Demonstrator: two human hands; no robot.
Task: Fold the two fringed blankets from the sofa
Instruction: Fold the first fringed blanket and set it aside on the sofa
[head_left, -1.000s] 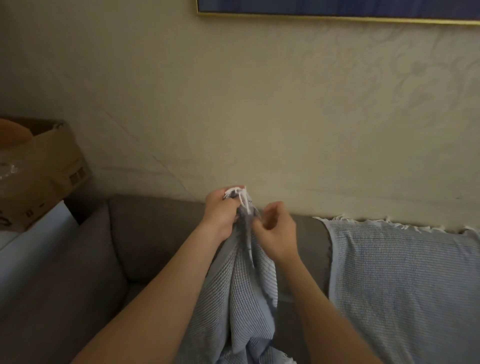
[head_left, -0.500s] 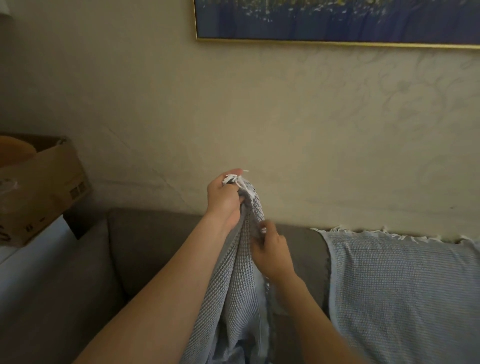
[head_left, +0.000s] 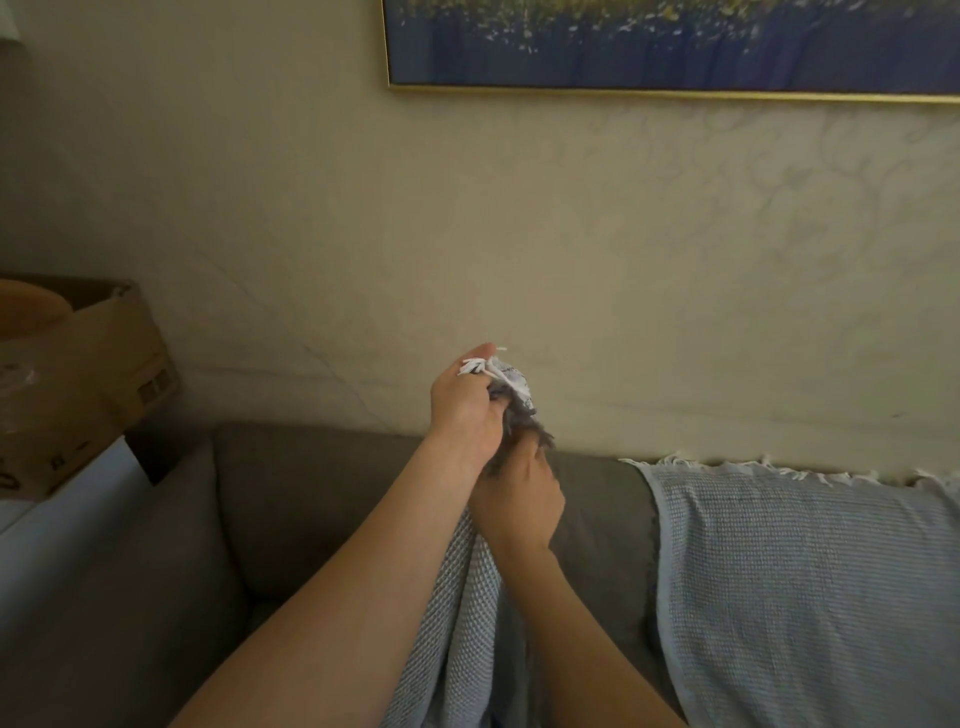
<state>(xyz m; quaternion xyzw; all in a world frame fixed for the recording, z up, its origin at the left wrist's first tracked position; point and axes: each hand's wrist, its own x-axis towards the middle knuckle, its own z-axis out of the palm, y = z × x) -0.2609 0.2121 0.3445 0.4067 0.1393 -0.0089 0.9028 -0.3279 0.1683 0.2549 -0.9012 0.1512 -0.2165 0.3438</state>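
Grey sofa (head_left: 322, 499), a fringed light-blue blanket (head_left: 810, 582) draped over its backrest.

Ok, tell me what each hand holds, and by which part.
The left hand grips the blanket by its fringed top end; the right hand grips its bunched cloth just below.

No text could be read. The cardboard box (head_left: 104, 374) at nine o'clock bore dark printed marks on its side, too blurred to make out.
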